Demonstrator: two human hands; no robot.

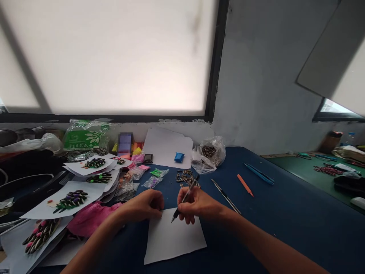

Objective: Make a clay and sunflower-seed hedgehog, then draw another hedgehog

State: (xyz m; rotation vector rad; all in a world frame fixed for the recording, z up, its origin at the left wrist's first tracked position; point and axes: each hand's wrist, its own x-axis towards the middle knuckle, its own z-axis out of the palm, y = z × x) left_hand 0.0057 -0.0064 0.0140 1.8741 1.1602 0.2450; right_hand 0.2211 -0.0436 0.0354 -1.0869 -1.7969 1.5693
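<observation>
A white sheet of paper (175,241) lies on the dark blue table in front of me. My right hand (189,205) is closed around a pen (185,198), its dark tip slanting down to the left, at or just above the upper part of the sheet; actual contact I cannot tell. At the sheet's upper left corner, my left hand (149,203) is curled, with its thumb on the paper's edge. Striped sunflower seeds (185,177) lie loose just beyond my right hand.
Sheets with seed-covered figures (75,198) pile up on the left beside pink material (91,220). Behind are small bags of coloured clay (159,172), a blue packet (179,156) on white paper and a bag of seeds (209,151). Rightward lie a thin tool (226,196), an orange stick (245,185) and blue tweezers (259,174).
</observation>
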